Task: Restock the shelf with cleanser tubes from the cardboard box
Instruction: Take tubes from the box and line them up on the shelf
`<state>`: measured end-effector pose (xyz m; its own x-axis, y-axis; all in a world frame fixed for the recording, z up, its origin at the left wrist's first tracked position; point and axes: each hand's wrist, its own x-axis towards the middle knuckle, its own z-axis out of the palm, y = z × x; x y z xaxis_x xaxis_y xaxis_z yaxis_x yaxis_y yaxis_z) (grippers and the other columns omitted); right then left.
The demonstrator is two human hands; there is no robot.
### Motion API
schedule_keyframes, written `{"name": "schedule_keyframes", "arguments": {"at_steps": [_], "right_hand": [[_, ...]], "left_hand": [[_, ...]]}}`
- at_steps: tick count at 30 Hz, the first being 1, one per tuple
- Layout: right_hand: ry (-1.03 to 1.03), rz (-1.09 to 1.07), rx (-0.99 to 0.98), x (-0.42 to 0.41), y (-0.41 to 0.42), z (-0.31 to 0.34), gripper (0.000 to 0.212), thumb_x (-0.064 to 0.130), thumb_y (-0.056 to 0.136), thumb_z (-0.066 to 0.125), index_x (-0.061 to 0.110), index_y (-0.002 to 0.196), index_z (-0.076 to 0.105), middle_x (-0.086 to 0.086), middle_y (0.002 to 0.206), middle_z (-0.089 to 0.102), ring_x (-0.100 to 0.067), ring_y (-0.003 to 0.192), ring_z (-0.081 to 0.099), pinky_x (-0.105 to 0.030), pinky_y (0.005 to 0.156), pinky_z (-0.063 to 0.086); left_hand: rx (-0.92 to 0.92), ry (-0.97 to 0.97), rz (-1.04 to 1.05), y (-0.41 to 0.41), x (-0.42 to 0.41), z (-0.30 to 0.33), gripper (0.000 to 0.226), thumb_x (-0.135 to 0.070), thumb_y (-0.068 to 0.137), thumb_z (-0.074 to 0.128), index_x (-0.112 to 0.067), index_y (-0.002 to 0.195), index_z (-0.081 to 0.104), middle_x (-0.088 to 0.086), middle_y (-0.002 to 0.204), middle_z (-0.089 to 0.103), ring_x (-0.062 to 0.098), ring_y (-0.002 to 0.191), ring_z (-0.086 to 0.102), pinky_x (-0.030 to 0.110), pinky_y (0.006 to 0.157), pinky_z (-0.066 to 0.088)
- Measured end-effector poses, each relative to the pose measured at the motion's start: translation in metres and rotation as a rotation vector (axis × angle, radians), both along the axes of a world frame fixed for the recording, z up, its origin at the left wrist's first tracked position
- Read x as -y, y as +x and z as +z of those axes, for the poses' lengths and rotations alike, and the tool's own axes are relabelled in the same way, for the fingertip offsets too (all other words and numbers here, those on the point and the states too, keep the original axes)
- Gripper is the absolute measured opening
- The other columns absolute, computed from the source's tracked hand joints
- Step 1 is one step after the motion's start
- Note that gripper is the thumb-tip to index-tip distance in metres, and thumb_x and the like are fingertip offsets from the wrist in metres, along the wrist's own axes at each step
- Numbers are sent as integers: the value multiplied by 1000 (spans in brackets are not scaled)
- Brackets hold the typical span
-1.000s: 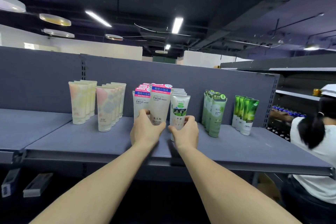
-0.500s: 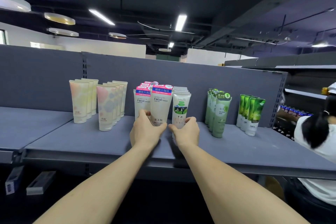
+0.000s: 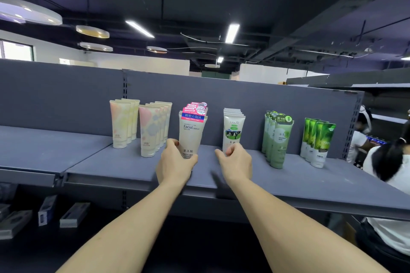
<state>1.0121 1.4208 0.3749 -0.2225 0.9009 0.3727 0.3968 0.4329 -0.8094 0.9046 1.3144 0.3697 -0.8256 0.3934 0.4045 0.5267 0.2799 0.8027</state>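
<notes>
Ceiling lights [image 3: 232, 33], small boxes [image 3: 74, 214] below, person [image 3: 390, 166] at right

1. A long grey metal shelf [image 3: 288, 180] carries six front-to-back rows of upright cleanser tubes.
2. The left hand [image 3: 175, 163] grips the foot of the front beige tube with a pink-and-blue "Facial" label [image 3: 192, 133], at mid-shelf.
3. The right hand [image 3: 235, 162], fingers curled, touches the base of the white tube with a cow picture [image 3: 233, 128], just right of the beige tube.

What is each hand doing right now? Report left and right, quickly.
Left hand: grips the base of the front Facial cleanser tube.
Right hand: fingers curled at the base of the cow-print tube; a firm grip cannot be told.
</notes>
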Motion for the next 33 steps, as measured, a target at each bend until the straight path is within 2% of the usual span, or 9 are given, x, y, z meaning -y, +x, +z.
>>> {"name": "schedule_keyframes", "arguments": {"at_steps": [2, 6, 9, 12, 16, 22, 28, 33], "right_hand": [[6, 48, 0, 6, -10, -2, 27, 37, 87, 70, 21, 79, 50, 3, 84, 62, -20, 77, 56, -31, 67, 46], [17, 111, 29, 17, -28, -5, 24, 37, 89, 70, 22, 100, 55, 4, 89, 63, -17, 86, 62, -34, 76, 52], [37, 117, 54, 21, -35, -8, 25, 36, 90, 69, 22, 106, 54, 6, 87, 62, -18, 86, 63, -36, 79, 54], [46, 93, 83, 19, -37, -10, 25, 36, 91, 67, 21, 108, 56, 5, 89, 62, -16, 86, 61, -32, 76, 51], [47, 46, 105, 19, -36, -12, 25, 37, 92, 66, 21, 107, 57, 6, 88, 61, -15, 85, 58, -29, 71, 44], [67, 32, 119, 23, -35, -11, 23, 38, 92, 65, 22, 106, 56, 6, 90, 62, -16, 86, 61, -31, 73, 50], [86, 13, 136, 29, -27, -12, 21, 38, 93, 63, 22, 106, 57, 4, 95, 63, -16, 87, 59, -28, 71, 46], [92, 23, 122, 33, -14, -11, 22, 37, 93, 62, 21, 107, 58, 4, 95, 64, -17, 89, 61, -31, 76, 51]], "left_hand": [[9, -5, -1, -5, 3, -1, 54, -40, 75, 76, -21, 116, 46, -5, 111, 66, 21, 100, 63, 32, 71, 43], [-7, -10, -30, -12, 1, -2, 51, -38, 76, 76, -20, 111, 44, -2, 111, 66, 23, 99, 63, 34, 72, 47], [-12, -36, -47, -18, -3, -2, 54, -40, 76, 77, -18, 112, 44, -1, 115, 64, 23, 103, 63, 33, 70, 45], [-39, -76, -70, -23, -6, -3, 58, -43, 75, 77, -17, 116, 46, 1, 119, 63, 24, 106, 62, 36, 74, 51], [-69, -88, -81, -26, -6, -4, 54, -41, 77, 76, -18, 116, 47, 0, 119, 62, 23, 106, 62, 35, 72, 49], [-86, -76, -120, -24, -4, -6, 51, -41, 77, 75, -20, 116, 49, -2, 117, 63, 21, 105, 62, 33, 71, 48], [-62, -102, -104, -19, -6, -1, 47, -36, 81, 73, -16, 116, 48, 2, 117, 62, 24, 105, 62, 33, 68, 45], [-54, -107, -105, -18, -7, -3, 46, -38, 82, 72, -14, 114, 50, 4, 116, 63, 26, 104, 62, 35, 71, 47]]}}
